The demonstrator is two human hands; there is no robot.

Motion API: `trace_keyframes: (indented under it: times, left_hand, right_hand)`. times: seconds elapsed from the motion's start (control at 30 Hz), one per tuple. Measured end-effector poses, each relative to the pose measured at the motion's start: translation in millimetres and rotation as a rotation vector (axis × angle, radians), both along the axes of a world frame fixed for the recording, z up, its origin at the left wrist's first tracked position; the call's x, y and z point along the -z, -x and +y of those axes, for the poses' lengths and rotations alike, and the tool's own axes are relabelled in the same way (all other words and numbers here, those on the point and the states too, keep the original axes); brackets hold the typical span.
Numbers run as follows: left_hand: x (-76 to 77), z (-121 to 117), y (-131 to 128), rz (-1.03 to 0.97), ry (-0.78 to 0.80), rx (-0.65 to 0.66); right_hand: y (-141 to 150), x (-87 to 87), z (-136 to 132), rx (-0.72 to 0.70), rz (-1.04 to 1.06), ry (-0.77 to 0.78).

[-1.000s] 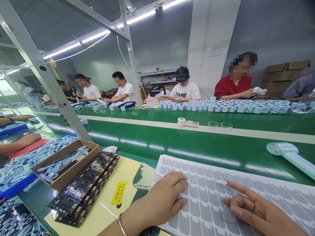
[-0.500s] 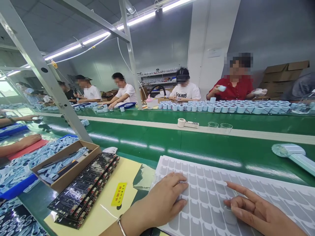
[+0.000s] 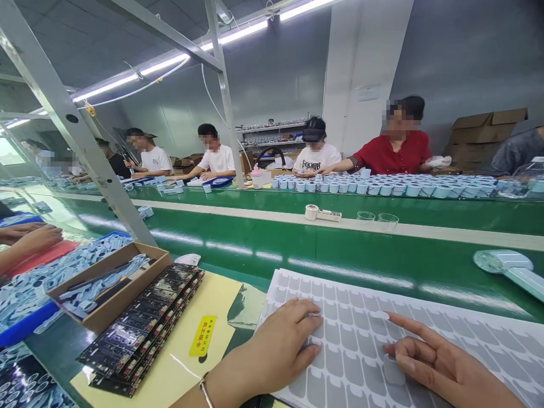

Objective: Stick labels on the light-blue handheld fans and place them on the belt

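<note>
A white sheet of grey die-cut stickers [image 3: 425, 340] lies in front of me on the bench. My left hand [image 3: 280, 345] rests palm down on the sheet's left edge, fingers lying flat and pressing it. My right hand [image 3: 429, 362] is on the sheet's middle, forefinger stretched out to the left while thumb and middle finger pinch a grey sticker [image 3: 393, 368] lifted off the sheet. A bracelet shows on my left wrist.
Left of the sheet lie a yellow card [image 3: 199, 340], stacked black circuit boards [image 3: 144, 323] and a cardboard box [image 3: 106, 283] of pale blue parts. A green conveyor [image 3: 340, 249] carries a pale blue hand fan [image 3: 505, 266]. Several workers sit across behind rows of pale blue cups [image 3: 382, 187].
My right thumb and middle finger have closed on a grey sticker. The fan on the belt has drifted right. The person in red has lowered an arm to the cups.
</note>
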State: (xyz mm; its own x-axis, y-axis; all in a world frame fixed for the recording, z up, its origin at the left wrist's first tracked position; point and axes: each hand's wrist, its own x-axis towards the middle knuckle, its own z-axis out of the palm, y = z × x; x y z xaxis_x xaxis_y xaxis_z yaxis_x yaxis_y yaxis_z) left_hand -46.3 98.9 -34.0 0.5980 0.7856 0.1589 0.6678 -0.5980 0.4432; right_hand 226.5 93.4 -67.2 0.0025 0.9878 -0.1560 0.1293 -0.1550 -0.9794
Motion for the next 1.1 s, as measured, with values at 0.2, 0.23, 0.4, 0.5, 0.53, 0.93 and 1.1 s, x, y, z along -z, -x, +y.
trace_keyframes:
  times: [0.2,0.23,0.4,0.5,0.53,0.93,1.1]
  left_hand:
    - [0.4,2,-1,0.007,0.007,-0.005]
    - [0.1,2,-2,0.02,0.008,-0.007]
    - [-1.9,-1,-2,0.036,0.015,-0.017]
    - [-3.6,-2,-2,0.029,0.016,-0.021]
    - [-4.2,-2,-2,0.033,0.022,-0.022]
    - [-3.2,-1,1,0.065,0.0,-0.006]
    - [-6.6,-1,2,0.078,0.002,-0.018]
  right_hand:
    - [-11,-1.3,5,-0.157,-0.026,0.054]
    - [-10,-1.1,5,-0.145,-0.021,0.043]
    - [-2,0.5,-1,-0.002,0.009,-0.02]
    - [-7,2.0,3,-0.114,0.02,0.018]
    - [-9,2.4,4,-0.154,0.025,0.027]
    - [-2,0.7,0,-0.072,0.084,-0.022]
    - [-4,-1.2,0,-0.1,0.085,0.003]
